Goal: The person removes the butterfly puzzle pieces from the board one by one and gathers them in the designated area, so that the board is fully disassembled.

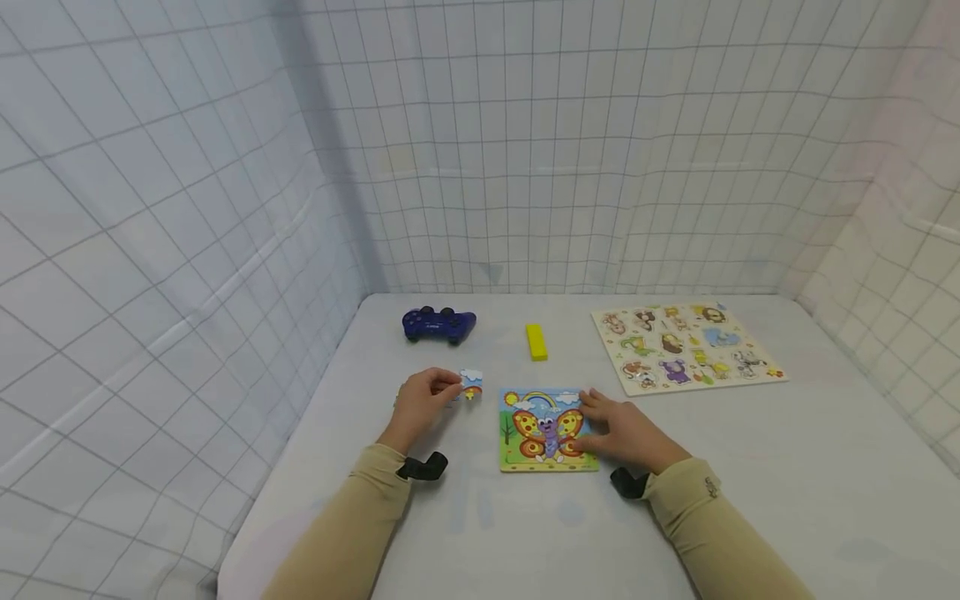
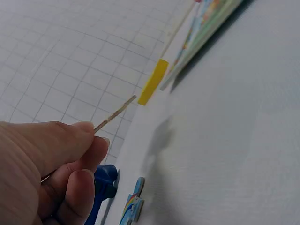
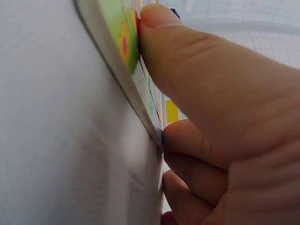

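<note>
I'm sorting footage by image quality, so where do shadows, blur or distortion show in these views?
Head view: lines on the white gridded cloth backdrop bend, though lens or folds I cannot tell; left wrist view: a soft grey shadow falls on the white tabletop near the left hand; right wrist view: print on the square, colourful butterfly puzzle board looks blurred.

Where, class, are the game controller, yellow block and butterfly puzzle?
Game controller (image 1: 437, 326): head view, middle of its body.
Yellow block (image 1: 536, 342): head view, middle of its top.
Butterfly puzzle (image 1: 550, 429): head view, the butterfly's body.
</note>
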Available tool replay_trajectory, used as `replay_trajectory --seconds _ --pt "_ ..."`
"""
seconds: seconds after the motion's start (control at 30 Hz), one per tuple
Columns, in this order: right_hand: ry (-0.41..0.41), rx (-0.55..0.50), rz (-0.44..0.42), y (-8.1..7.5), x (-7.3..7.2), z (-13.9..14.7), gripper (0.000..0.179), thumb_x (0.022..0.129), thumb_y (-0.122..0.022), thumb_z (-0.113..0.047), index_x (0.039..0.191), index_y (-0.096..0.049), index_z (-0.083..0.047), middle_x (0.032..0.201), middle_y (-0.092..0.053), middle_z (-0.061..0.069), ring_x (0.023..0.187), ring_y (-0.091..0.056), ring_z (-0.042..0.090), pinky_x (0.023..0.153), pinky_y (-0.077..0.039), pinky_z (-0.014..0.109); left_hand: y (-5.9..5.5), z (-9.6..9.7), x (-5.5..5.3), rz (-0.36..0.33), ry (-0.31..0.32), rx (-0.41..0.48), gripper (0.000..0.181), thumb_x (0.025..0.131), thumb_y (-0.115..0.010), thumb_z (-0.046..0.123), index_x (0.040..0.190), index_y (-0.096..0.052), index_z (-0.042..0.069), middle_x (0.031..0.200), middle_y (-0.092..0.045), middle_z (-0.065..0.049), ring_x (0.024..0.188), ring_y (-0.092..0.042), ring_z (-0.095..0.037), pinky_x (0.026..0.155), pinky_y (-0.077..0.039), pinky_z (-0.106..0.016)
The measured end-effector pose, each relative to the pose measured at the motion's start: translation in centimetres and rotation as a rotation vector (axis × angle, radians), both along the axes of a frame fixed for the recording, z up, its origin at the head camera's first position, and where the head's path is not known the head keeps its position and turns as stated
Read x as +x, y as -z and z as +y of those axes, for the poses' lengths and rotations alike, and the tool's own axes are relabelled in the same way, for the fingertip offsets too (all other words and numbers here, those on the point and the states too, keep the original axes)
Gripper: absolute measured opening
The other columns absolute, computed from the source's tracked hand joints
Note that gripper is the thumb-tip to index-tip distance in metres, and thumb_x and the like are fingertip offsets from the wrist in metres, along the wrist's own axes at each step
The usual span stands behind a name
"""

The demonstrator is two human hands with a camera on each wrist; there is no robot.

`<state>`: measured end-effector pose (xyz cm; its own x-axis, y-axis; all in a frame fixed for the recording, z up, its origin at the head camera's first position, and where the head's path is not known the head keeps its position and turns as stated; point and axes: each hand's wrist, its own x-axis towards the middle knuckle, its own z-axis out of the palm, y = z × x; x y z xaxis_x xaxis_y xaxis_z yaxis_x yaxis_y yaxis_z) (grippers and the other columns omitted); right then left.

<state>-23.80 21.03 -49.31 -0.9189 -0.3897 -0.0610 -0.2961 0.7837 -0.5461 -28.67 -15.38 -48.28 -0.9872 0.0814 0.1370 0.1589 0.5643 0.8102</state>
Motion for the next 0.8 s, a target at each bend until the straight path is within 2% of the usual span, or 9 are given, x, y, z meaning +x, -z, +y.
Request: replay_trajectory --seconds 0.13,0.27,0.43,0.8 --pt "0.01 -0.006 -0.002 0.0 0.0 0.0 0.086 0.086 -0.075 -0.062 0.149 -0.054 -0.007 0.164 -0.037 0.01 0.156 -0.024 0.035 0.121 -0.027 0.055 0.4 0.8 0.2 0.007 0.022 -0.162 0.011 0.096 -0.074 0.023 0.105 -0.074 0.016 0.096 -0.073 0.003 0.085 -0.064 -0.012 0.079 -0.053 -0.034" --pt "0.01 -0.009 -0.007 0.0 -0.1 0.0 0.088 0.085 -0.075 -0.063 0.149 -0.053 -0.007 0.164 -0.037 0.01 0.156 -0.024 0.035 0.122 -0.027 0.055 0.5 1.2 0.6 0.019 0.013 -0.267 0.01 0.096 -0.074 0.025 0.103 -0.074 0.018 0.095 -0.072 0.004 0.083 -0.062 -0.012 0.077 -0.05 -0.035" --pt "0.004 -0.013 -0.002 0.1 -0.2 0.0 0.088 0.086 -0.075 -0.062 0.149 -0.052 -0.005 0.164 -0.038 0.011 0.156 -0.025 0.035 0.121 -0.027 0.055 0.3 1.3 0.9 0.032 0.014 -0.31 0.01 0.096 -0.074 0.025 0.103 -0.074 0.018 0.093 -0.072 0.004 0.08 -0.061 -0.012 0.072 -0.049 -0.033" --pt "0.002 -0.014 0.002 0.2 -0.1 0.0 0.088 0.086 -0.074 -0.062 0.15 -0.052 -0.006 0.164 -0.037 0.011 0.156 -0.025 0.034 0.121 -0.028 0.055 0.5 1.3 0.7 0.032 0.008 -0.359 0.012 0.095 -0.075 0.028 0.103 -0.074 0.019 0.093 -0.072 0.005 0.08 -0.062 -0.011 0.071 -0.05 -0.032"
